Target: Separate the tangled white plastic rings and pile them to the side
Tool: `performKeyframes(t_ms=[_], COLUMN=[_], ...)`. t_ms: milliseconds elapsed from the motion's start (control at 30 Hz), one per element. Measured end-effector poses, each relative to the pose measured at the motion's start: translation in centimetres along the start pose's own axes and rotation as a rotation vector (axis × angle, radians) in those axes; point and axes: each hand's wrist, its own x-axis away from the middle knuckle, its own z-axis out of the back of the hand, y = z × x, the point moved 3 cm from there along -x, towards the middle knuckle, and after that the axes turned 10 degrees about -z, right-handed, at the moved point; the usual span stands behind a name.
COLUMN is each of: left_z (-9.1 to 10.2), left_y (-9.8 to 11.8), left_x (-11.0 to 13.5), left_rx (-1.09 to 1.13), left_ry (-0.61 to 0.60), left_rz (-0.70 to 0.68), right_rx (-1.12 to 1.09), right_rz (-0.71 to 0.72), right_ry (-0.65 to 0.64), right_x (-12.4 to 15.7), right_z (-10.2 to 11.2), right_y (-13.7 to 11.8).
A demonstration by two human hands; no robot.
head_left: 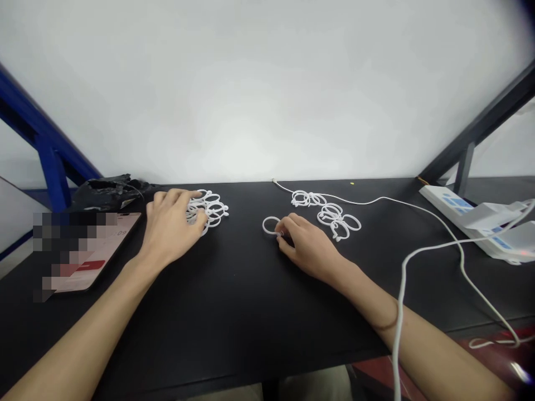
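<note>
My left hand (169, 225) lies palm down on the black table (234, 301) with its fingers spread over a pile of white looped cable ties (211, 209), touching them. My right hand (307, 245) is closed in a pinch on a single white looped tie (270, 225) that rests on the table near the middle. Just right of that hand lies a second pile of several white loops (334, 214).
A phone (94, 250) lies at the left with a dark crumpled bag (104, 189) behind it. White cables (418, 256) run across the right side to a white and blue power strip (476, 220). A white wall stands behind the table.
</note>
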Motion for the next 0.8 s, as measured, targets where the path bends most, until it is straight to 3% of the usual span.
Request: performKeyframes(t_ms=[200, 300, 567, 800], left_z=[-0.3, -0.6, -0.7, -0.5], left_y=[6.1, 7.8, 8.0, 8.0], left_x=[1.1, 1.6, 1.9, 1.8], left_rx=[0.215, 0.223, 0.171, 0.262], left_ry=[-0.149, -0.198, -0.168, -0.139], left_rz=[-0.397, -0.489, -0.530, -0.516], right_rx=[-0.132, -0.174, -0.343, -0.479], right_rz=[0.214, 0.253, 0.204, 0.183], right_ry=[-0.007, 0.008, 0.081, 0.015], right_x=[0.4, 0.6, 0.7, 0.7], right_z=[0.1, 0.1, 0.2, 0.3], right_y=[-1.4, -1.9, -1.8, -1.7])
